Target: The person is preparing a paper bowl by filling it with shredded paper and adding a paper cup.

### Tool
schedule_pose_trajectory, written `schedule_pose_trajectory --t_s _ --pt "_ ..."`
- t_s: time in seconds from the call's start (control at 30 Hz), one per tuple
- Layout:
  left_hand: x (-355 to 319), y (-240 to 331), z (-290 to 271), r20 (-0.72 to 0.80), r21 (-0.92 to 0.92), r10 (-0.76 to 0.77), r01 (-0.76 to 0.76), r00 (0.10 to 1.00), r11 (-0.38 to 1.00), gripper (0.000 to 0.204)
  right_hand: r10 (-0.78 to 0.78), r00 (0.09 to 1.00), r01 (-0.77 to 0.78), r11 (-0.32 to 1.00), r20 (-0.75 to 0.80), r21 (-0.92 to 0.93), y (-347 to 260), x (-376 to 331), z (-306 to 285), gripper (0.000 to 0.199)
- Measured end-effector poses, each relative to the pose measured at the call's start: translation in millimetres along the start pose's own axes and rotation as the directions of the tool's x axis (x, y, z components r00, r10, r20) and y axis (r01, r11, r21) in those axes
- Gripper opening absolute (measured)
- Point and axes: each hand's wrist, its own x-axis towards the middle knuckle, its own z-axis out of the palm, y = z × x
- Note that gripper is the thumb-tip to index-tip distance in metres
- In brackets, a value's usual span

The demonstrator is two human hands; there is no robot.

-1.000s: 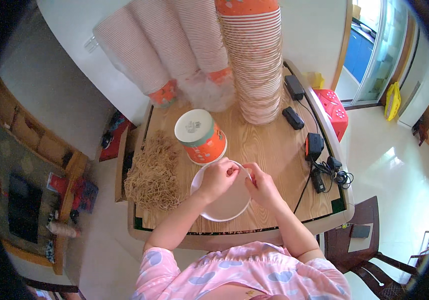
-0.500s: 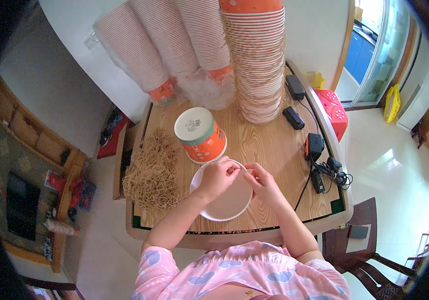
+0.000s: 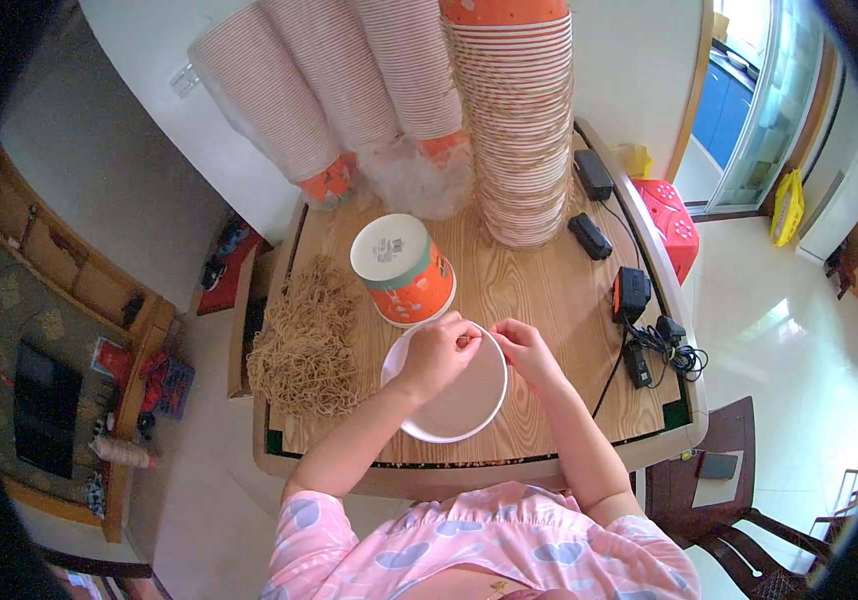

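A white-lined paper bucket (image 3: 454, 405) stands at the table's near side, its opening facing up at me. My left hand (image 3: 439, 355) reaches over its far rim, fingers pinched together; what lies between them is too small to make out. At the rim's right side my right hand (image 3: 526, 352) is also closed in a pinch, thumb and forefinger at the edge, and its contents are hidden. Just beyond, an orange and green paper bucket (image 3: 409, 290) sits upside down. Left of both lies a tangled heap of tan cord (image 3: 304, 350).
A tall stack of nested paper buckets (image 3: 514, 130) rises at the back, with several plastic-wrapped stacks (image 3: 329, 90) leaning left of it. Black power adapters (image 3: 632, 293) and coiled cables (image 3: 684, 355) lie along the right edge. A dark wooden chair (image 3: 714, 430) stands at the right.
My right hand has shifted slightly up at the rim, its fingers drawn closer into a pinch. The left hand has stayed nearly in place, still pinched. The bucket has hardly moved.
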Motion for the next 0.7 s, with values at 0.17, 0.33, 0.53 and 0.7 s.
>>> schedule_pose_trajectory --t_s 0.17,0.33,0.53,0.7 --pt "0 0 0 -0.009 -0.005 -0.010 0.010 1.000 1.000 0.005 -0.013 1.000 0.013 1.000 0.008 -0.014 0 0 3 0.012" --pt "0 -2 2 -0.002 0.018 0.001 -0.001 1.000 1.000 0.005 -0.014 0.999 0.012 0.998 0.043 0.057 -2 -1 0 0.015" --pt "0 -3 1 0.025 0.027 -0.026 0.026 0.999 0.999 0.005 -0.041 0.997 0.041 0.999 0.062 0.009 3 1 2 0.012" --pt "0 -7 2 0.028 0.041 0.015 -0.016 0.999 0.999 0.007 -0.051 0.996 0.048 0.998 0.070 0.036 4 0 -1 0.011"
